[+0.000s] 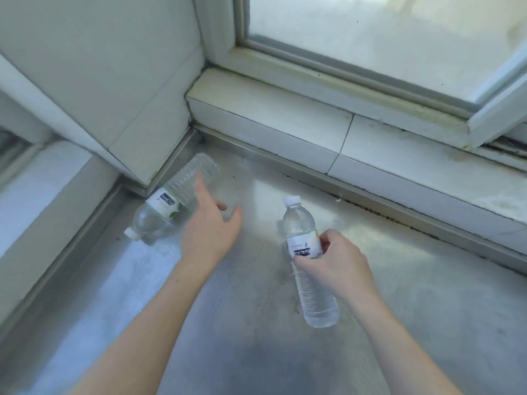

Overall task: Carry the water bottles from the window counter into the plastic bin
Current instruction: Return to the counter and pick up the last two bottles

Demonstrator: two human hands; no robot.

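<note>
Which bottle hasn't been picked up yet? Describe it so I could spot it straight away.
Start at the tiled wall corner jutting onto the metal counter. The lying bottle rests along its base, white cap toward the viewer, with the left hand open over it. The other bottle is gripped in the right hand.

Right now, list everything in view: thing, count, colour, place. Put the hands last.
lying water bottle: one, clear with white cap and white label, on its side on the counter beside the tiled corner, cap toward the camera.
held water bottle: one, clear with white cap and white label, above the counter, cap pointing away.
metal counter: one, silver-grey, fills the lower view.
tiled sill: one, white, along the counter's far edge.
window: one, pale frame, top right.
left hand: one, fingers spread, reaching toward the lying water bottle.
right hand: one, gripping the held water bottle at its label.
</note>
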